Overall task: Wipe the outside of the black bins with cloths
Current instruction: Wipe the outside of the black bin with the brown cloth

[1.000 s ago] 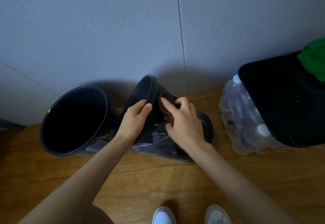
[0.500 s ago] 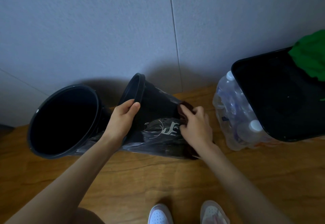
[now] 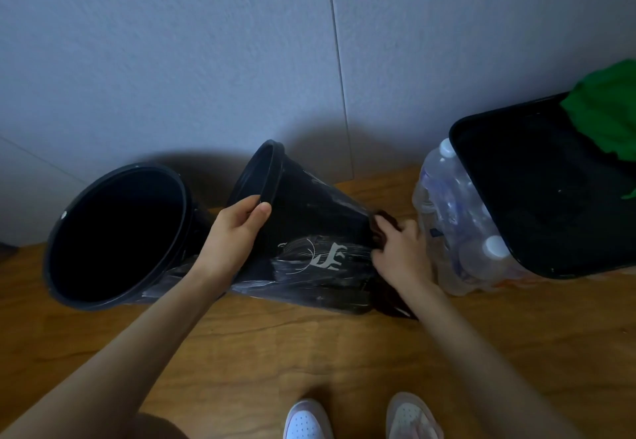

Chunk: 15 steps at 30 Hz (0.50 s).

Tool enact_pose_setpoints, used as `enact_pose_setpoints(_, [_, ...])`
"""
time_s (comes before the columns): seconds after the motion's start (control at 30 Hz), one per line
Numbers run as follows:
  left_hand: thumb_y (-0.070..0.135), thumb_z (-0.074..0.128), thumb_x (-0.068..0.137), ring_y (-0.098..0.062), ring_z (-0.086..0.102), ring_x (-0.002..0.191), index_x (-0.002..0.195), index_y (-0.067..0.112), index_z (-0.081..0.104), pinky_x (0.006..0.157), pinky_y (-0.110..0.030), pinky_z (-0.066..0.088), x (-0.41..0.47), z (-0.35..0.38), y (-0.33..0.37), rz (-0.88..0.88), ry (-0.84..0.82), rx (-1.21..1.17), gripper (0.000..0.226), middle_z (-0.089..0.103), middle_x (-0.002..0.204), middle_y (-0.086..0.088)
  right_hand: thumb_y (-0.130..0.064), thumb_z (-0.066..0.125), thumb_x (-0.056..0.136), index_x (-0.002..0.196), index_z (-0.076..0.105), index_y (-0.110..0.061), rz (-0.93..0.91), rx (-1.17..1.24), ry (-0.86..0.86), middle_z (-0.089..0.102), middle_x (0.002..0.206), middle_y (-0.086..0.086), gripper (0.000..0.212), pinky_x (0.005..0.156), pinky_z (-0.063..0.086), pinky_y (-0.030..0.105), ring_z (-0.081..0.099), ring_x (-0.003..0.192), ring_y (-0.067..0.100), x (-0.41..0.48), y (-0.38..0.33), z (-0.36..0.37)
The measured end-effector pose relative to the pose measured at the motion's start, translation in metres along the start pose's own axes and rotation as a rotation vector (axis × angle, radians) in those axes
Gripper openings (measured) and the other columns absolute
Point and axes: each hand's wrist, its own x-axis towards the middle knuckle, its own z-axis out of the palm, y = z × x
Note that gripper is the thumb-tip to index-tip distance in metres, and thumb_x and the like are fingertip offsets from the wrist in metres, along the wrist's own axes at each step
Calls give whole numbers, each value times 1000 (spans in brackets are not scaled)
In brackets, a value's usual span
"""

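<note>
Fingers (image 3: 387, 232) of the right hand (image 3: 402, 254), gripping a dark brown cloth (image 3: 380, 221), are sliding it from mid-frame rightward down the tilted round black plastic bin (image 3: 309, 211) to its base, finishing a stroke, while the left hand (image 3: 234, 232) is clasping the rim.

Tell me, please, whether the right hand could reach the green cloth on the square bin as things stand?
Probably yes. The right hand, holding a dark cloth at the tilted bin's base, has only the bottle pack between it and the green cloth; it could pass above.
</note>
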Motion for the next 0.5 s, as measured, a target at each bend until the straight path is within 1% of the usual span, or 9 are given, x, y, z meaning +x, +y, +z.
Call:
enact_pose_setpoints(0.1, [21,46,97,-40,62,96,96,6,62,92,-56,48,-2,0,2,30,-48,24,23,64,95,-25,-26,59,87,143,28,-36,-260,74,134,26,138,3,65,85,43,28,31,123,23,-15,-45,0])
enact_pose_setpoints(0.13, [22,46,97,-42,60,97,98,6,62,92,-59,46,-3,0,2,33,-64,31,23,63,96,-26,-30,58,87,143,29,-36,-345,87,170,26,138,3,63,82,43,27,30,123,23,-20,-58,0])
enact_pose_setpoints(0.2, [21,45,97,-39,62,95,100,6,62,91,-57,48,-4,0,4,27,-82,35,23,64,95,-24,-43,52,89,141,31,-37,-443,96,203,26,138,2,57,75,41,25,28,122,23,-22,-72,0])
enact_pose_setpoints(0.23, [20,44,97,-35,64,94,100,7,63,89,-52,51,-4,1,4,18,-81,27,23,66,94,-20,-48,46,91,141,30,-39,-441,104,193,25,140,1,54,75,40,25,27,123,22,-18,-71,2])
enact_pose_setpoints(0.3, [18,44,97,-29,66,93,100,9,64,87,-44,53,-5,1,4,-7,-74,11,22,68,91,-14,-47,36,96,142,24,-44,-331,113,127,21,146,-1,48,81,43,28,23,128,23,-5,-54,4])
enact_pose_setpoints(0.33, [18,45,97,-28,66,93,100,9,64,88,-44,53,-5,0,5,-16,-72,6,22,69,92,-14,-44,32,97,142,22,-45,-246,107,88,20,147,-1,46,84,44,31,23,129,24,3,-41,4])
enact_pose_setpoints(0.4, [19,45,97,-29,66,94,100,10,65,92,-49,51,-4,-1,4,-16,-71,2,22,69,95,-17,-39,30,99,143,19,-45,-84,64,4,24,147,4,46,90,41,37,26,129,28,13,-16,3])
enact_pose_setpoints(0.43, [19,45,97,-30,66,95,100,10,65,94,-51,49,-4,-1,3,-12,-75,10,22,69,97,-18,-38,30,99,144,19,-43,-32,30,-24,26,146,6,47,92,40,39,27,128,30,14,-8,1])
enact_pose_setpoints(0.5, [20,46,97,-30,65,97,102,11,65,96,-52,48,-4,-1,4,2,-86,31,22,68,98,-18,-34,33,99,145,21,-40,8,-16,-22,30,144,9,48,95,38,40,30,128,31,12,-3,-2])
